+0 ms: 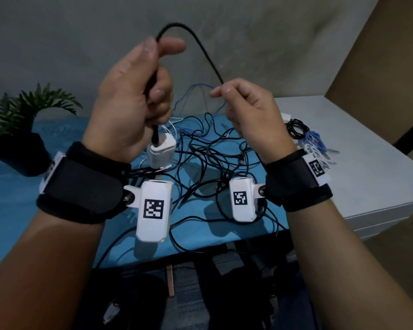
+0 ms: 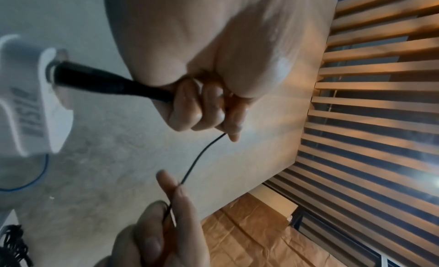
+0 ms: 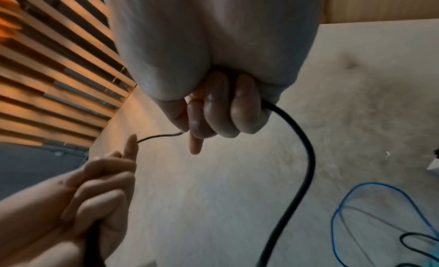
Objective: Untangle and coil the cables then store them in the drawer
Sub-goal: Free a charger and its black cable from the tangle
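My left hand grips the thick plug end of a black cable, held upright. The plug sits in a white adapter just below the fist. From the top of that fist the cable arcs up and over to my right hand, which pinches it between thumb and fingers. From there the cable drops toward the tangle of black, blue and white cables on the blue table. Both hands are raised above the table.
A white drawer unit stands at the right, with coiled black, blue and white cables on its top. A potted plant stands at the table's left. A grey wall lies behind.
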`<state>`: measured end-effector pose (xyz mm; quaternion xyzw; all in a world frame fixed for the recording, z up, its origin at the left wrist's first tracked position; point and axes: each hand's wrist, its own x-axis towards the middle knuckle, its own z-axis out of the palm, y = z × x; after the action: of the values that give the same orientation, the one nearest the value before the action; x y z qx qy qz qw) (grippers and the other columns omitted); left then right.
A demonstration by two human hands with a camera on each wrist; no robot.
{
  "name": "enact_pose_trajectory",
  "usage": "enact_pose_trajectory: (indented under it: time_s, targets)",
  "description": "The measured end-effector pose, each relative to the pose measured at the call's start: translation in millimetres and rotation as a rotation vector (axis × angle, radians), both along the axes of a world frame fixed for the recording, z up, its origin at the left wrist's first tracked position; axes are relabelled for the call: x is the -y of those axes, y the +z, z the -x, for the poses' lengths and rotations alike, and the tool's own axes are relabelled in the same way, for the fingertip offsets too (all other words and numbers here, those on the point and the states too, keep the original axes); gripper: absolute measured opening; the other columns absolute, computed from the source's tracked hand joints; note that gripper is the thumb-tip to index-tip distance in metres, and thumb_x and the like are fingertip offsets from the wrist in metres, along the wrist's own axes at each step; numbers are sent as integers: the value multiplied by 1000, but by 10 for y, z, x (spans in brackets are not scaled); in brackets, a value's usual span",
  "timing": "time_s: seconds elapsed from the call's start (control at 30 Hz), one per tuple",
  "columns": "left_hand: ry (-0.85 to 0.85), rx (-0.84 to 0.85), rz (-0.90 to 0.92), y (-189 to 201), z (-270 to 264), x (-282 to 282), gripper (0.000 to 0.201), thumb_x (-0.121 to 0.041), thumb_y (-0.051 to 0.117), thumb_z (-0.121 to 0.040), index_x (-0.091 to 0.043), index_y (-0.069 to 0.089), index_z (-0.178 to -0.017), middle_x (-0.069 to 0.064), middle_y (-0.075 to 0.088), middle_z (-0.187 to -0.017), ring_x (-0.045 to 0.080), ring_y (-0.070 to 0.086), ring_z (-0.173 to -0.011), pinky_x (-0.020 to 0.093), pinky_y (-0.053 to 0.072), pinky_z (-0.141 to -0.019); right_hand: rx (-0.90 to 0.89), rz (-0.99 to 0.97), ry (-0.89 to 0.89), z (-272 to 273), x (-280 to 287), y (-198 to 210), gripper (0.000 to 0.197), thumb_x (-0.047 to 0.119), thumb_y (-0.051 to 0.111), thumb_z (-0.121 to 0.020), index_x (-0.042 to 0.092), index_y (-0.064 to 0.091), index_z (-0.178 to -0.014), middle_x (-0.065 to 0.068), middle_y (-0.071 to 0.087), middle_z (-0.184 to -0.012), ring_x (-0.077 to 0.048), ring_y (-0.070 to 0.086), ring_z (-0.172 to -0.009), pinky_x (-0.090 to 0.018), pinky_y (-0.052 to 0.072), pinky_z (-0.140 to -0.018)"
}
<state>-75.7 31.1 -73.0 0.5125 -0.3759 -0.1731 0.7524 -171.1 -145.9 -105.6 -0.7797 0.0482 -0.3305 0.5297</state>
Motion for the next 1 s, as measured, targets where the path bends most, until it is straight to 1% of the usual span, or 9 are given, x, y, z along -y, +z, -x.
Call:
enact_pose_trajectory:
  time_s: [0.17,0.23,0.37,0.5,0.63,0.7,0.8,0.9,1.0]
  targets:
    - [11,9,-22,-23,146,87,34,-38,34,-110,-21,63,-110,-5,34,-53,13,19,-43,31,13,-46,-101,148,10,-6,-131,-35,25,11,49,-106,-5,68,-110,31,53,-56,4,43,-53,-8,33,-54]
    - [27,51,-59,-31,198,113,35,-39,35,-110,-21,65,-112,-1,38,-54,13,24,-41,29,17,-44,-118,218,36,-1,-181,-32,23,12,50,-106,1,70,-111,35,56,-60,10,52,-60,-7,36,-60]
    - [37,105,-68,-30,295,141,35,-38,38,-110,-22,68,-115,4,43,-55,13,29,-38,26,24,-41,-207,350,116,55,-271,-10,18,21,51,-106,23,69,-101,27,59,-64,4,51,-61,-13,37,-62]
    - [54,46,-22,-11,314,117,36,-39,35,-110,-21,65,-122,-1,44,-55,10,29,-39,32,18,-45,-297,443,163,90,-358,-48,26,32,52,-103,24,74,-115,0,69,-79,-13,59,-71,-43,51,-71]
    - [96,1,2,-24,272,56,37,-31,34,-111,-15,54,-138,0,55,-72,13,38,-48,36,20,-52,-398,469,217,179,-420,51,29,23,54,-101,30,70,-124,3,60,-71,-8,48,-61,-35,45,-66]
    - [85,2,-16,-30,255,46,36,-20,35,-110,-11,47,-143,2,60,-79,14,47,-55,29,33,-49,-414,483,238,223,-452,113,25,18,55,-98,33,74,-103,6,50,-64,-7,41,-57,-36,38,-62]
    - [122,128,-109,-44,242,53,35,-12,33,-111,-10,44,-144,5,64,-82,13,59,-63,23,47,-55,-416,507,243,220,-479,164,24,24,51,-88,15,73,-86,-4,56,-65,-18,49,-61,-43,46,-67]
    - [238,310,-231,-99,212,70,32,-16,35,-111,-13,48,-140,1,67,-78,9,60,-61,22,52,-54,-340,454,225,215,-463,200,34,36,51,-78,11,74,-80,3,62,-63,-11,53,-59,-36,47,-65]
    - [268,481,-378,-135,213,59,26,-17,39,-110,-18,59,-126,-12,64,-65,2,53,-46,16,45,-46,-155,245,319,261,-415,256,23,9,51,-87,-7,64,-78,16,57,-52,0,50,-49,-16,38,-53]
